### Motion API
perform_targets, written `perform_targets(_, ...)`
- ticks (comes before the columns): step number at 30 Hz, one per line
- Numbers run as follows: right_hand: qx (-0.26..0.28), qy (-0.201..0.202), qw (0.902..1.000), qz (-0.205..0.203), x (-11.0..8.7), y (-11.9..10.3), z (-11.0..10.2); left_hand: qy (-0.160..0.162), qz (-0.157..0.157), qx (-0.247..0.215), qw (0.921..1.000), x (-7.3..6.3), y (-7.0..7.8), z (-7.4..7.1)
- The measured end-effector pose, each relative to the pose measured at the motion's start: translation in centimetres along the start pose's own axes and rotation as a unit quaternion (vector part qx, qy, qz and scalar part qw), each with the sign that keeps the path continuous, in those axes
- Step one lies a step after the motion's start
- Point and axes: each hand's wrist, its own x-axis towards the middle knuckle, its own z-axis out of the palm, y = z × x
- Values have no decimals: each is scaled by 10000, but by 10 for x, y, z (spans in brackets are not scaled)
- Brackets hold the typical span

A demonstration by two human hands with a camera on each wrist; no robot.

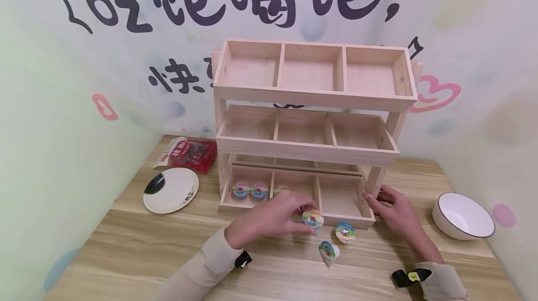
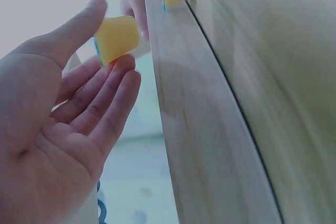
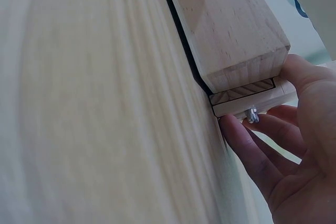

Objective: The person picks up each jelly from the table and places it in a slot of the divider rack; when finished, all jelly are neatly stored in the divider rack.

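My left hand (image 1: pixel 275 217) pinches a small jelly cup (image 1: pixel 313 219) between thumb and fingertips, just in front of the bottom tier of a three-tier wooden rack (image 1: pixel 307 150). In the left wrist view the cup's yellow filling (image 2: pixel 119 39) shows. My right hand (image 1: pixel 395 210) grips the rack's lower right end, thumb by the tray's front corner and fingers around the leg with its metal bolt (image 3: pixel 252 115). Two jelly cups sit in the bottom left compartment, and another (image 1: pixel 281 190) in the middle one is partly hidden by my left hand. Two more, one upright (image 1: pixel 345 232) and one tipped (image 1: pixel 329 252), lie on the table.
A white plate (image 1: pixel 180 189) with a black patch and red snack packets (image 1: pixel 195 154) lie left of the rack. At the right stands a white bowl (image 1: pixel 464 217) with a dark rim. A printed cloth wall (image 1: pixel 126 58) rises behind the table (image 1: pixel 126 245).
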Motion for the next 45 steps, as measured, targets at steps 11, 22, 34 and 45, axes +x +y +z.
perform_targets(11,25,28,10000,-1,0,2,-2,737,-962,9,9926,25,-35,-5)
perform_targets(22,-19,62,9999,-79,0,3,0,280,-1206,513,9910,29,-48,2)
perform_targets(34,38,69,9999,-107,-1,3,-1,340,-1267,675,9891,25,-58,10)
perform_targets(45,42,79,9999,-96,0,3,0,319,-1260,514,9902,24,-62,10)
